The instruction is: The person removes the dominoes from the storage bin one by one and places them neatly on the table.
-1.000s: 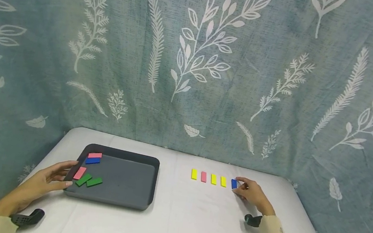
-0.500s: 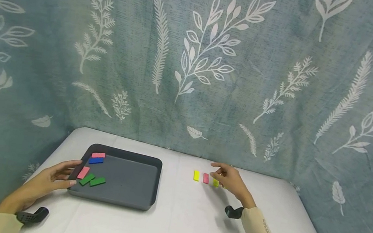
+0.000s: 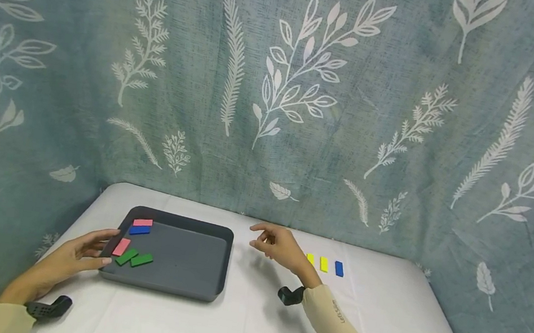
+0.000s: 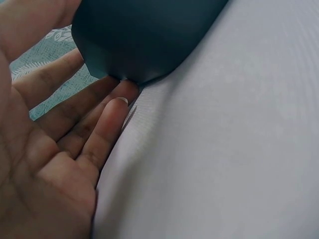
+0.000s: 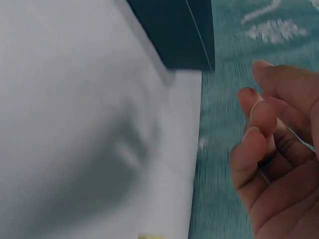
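Note:
At the left edge of a dark grey tray [image 3: 182,257], my left hand [image 3: 64,257] rests with its fingers and thumb against the rim; in the left wrist view the fingers [image 4: 107,124] lie fairly straight by the tray wall. My right hand [image 3: 281,248] hovers over the table just right of the tray, its fingers loosely bent and holding nothing. To its right stand two yellow blocks [image 3: 324,264], one partly hidden by the wrist, and a blue block [image 3: 339,269]. The other yellow block and a pink one are hidden behind the hand.
Inside the tray, at its left side, lie two pink blocks [image 3: 121,247], a blue block [image 3: 139,230] and two green blocks [image 3: 141,260]. A white cloth covers the table [image 3: 173,324]. A leaf-patterned teal curtain [image 3: 239,71] hangs close around its back and sides.
My right hand has left the blue block on the table and moved left over the row of blocks toward the tray. The left hand stays at the tray's edge; the head view shifts slightly.

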